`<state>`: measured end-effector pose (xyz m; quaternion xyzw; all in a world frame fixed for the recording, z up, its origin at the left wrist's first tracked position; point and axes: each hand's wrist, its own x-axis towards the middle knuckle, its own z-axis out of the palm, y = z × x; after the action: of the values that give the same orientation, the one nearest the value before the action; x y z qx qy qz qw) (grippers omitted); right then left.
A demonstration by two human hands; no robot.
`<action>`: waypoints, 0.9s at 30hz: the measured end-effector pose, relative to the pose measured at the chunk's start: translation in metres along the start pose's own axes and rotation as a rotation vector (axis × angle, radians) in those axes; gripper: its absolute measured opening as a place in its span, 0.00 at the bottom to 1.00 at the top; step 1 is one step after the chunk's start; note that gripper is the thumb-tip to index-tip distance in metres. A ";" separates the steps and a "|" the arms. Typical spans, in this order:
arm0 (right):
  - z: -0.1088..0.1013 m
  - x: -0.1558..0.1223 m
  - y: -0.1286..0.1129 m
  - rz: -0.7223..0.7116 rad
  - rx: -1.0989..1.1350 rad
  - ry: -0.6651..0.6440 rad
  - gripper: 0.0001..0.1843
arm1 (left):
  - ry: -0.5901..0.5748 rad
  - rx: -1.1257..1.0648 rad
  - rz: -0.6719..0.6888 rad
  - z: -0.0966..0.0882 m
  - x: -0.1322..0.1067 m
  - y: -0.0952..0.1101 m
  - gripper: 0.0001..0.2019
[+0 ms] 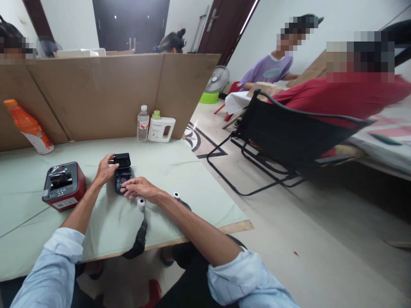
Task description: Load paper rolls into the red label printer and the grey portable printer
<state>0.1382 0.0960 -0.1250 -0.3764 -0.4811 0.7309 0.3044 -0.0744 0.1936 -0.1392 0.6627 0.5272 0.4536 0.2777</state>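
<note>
A small black printer [123, 173] lies on the pale green table [180, 179] with its lid flipped up. My left hand [105, 169] grips the printer's left side and raised lid. My right hand [138, 188] rests across its open front, fingers stretched flat over the compartment. A white paper roll [141, 202] stands just under my right wrist. A second small roll [176, 195] lies right of my forearm. A black strap [140, 236] hangs from the table's front edge.
A red and black printer [64, 185] sits to the left. An orange drink bottle [29, 127], a water bottle [143, 124] and a white jug [161, 129] stand by the cardboard screen [105, 94]. A black folding chair [282, 141] and seated people are at the right.
</note>
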 end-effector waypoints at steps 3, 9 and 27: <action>-0.004 0.000 -0.001 0.020 -0.014 -0.048 0.08 | -0.029 0.015 0.086 -0.008 -0.011 0.001 0.24; -0.008 0.000 0.001 0.049 -0.057 -0.106 0.11 | -0.197 0.195 0.207 -0.022 -0.042 0.007 0.19; -0.021 -0.011 -0.008 0.010 -0.206 -0.222 0.12 | -0.373 0.396 0.249 -0.035 -0.075 0.001 0.45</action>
<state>0.1625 0.1000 -0.1203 -0.3252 -0.5824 0.7162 0.2053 -0.1082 0.1182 -0.1463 0.8354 0.4599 0.2431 0.1774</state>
